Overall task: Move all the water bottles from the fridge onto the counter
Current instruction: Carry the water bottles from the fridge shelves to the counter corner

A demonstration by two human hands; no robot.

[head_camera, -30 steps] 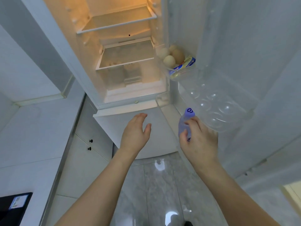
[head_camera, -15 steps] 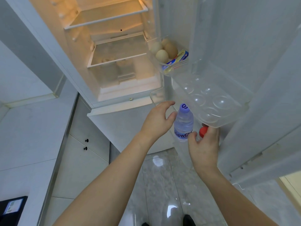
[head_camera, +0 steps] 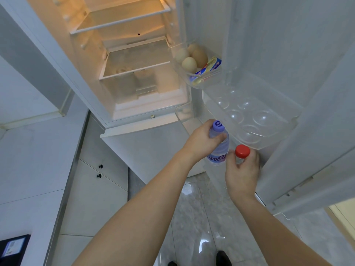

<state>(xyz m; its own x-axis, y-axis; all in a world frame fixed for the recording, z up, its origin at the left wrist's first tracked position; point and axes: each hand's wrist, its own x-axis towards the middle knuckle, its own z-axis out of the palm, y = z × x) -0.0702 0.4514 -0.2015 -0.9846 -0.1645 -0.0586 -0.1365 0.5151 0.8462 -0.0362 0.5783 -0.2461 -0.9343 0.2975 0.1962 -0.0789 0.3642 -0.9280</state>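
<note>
Nearest, two bare forearms reaching forward from the bottom edge, over a glossy grey floor with two dark shoe tips.

Right hand (head_camera: pixel 242 170), fingers curled around a bottle with a red cap (head_camera: pixel 242 151), low against the inner face of the open fridge door (head_camera: pixel 288 54), just under the front edge of the clear egg tray (head_camera: pixel 272 120). Body of that bottle mostly hidden by the fingers.

Left hand (head_camera: pixel 202 140), fingers and thumb wrapped around the shoulder of a clear bottle with a purple cap (head_camera: pixel 218 126), upright, just beside the red-capped one, close enough to touch.

Further off, a door shelf (head_camera: pixel 194 81) with eggs (head_camera: pixel 190 64) and a yellow-and-blue pack. Beyond, the lit fridge interior (head_camera: pixel 134 54), glass shelves bare. At the left edge, the pale counter (head_camera: pixel 28 154), well apart from both hands.

Likely risks: bottles knocking together on the way out; red cap catching the tray's underside if lifted straight up; a damp bottle slipping from a one-handed hold during the turn to the counter; an elbow bumping the door and rattling the eggs.

Counts: two bottles in view, one per hand; four eggs; one pack; two glass shelves; two cupboard knobs. More bottles low in the door: cannot tell.
</note>
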